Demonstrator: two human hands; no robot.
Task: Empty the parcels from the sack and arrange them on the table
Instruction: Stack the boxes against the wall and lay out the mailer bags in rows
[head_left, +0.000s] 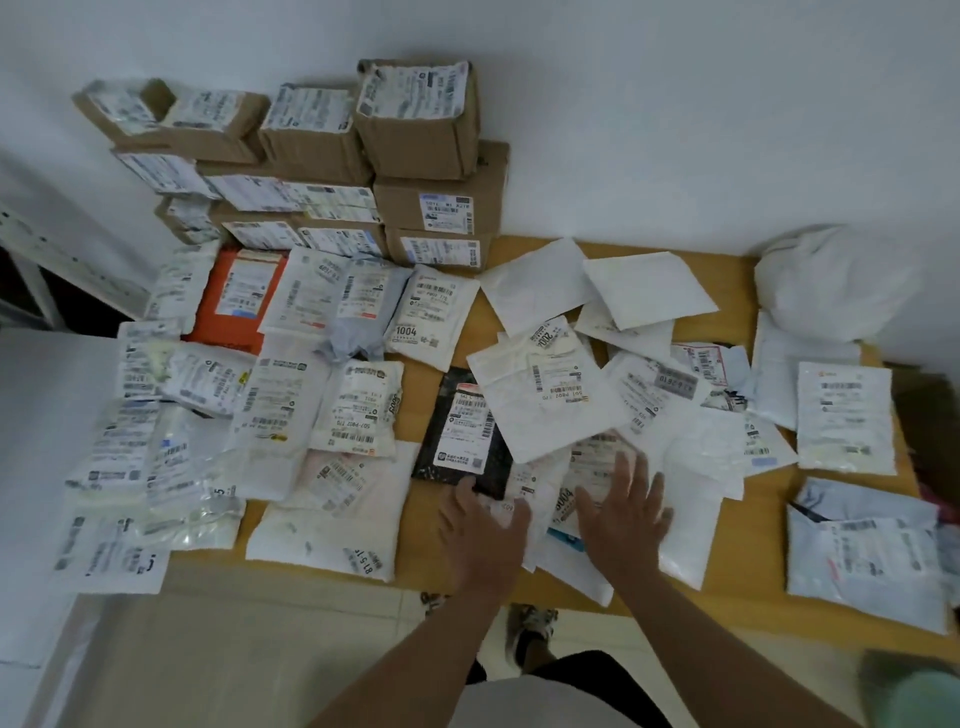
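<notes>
Both hands are over the near middle of the table (737, 587), palms down on the loose heap of white mailers (691, 467).

Left hand (480, 525): fingers bent over the near edge of the black parcel (465, 431) and the white mailer just beside it. Cannot tell whether it grips or only presses.

Right hand (623, 506): fingers straight and spread, flat on the heap, holding nothing.

Sack (826, 283): white, crumpled, at the far right corner against the wall, well apart from both hands.

Parcels, left half: white bags lie in rough rows, labels up, edges overlapping. An orange parcel (241, 301) lies among them. Behind these, brown boxes (415, 130) are stacked several high against the wall.

Parcels, centre: unsorted, overlapping at angles, some face down.

Parcels, right edge: a labelled white bag (844, 415) lies flat, with grey bags (867, 551) nearer, partly off the table edge.
</notes>
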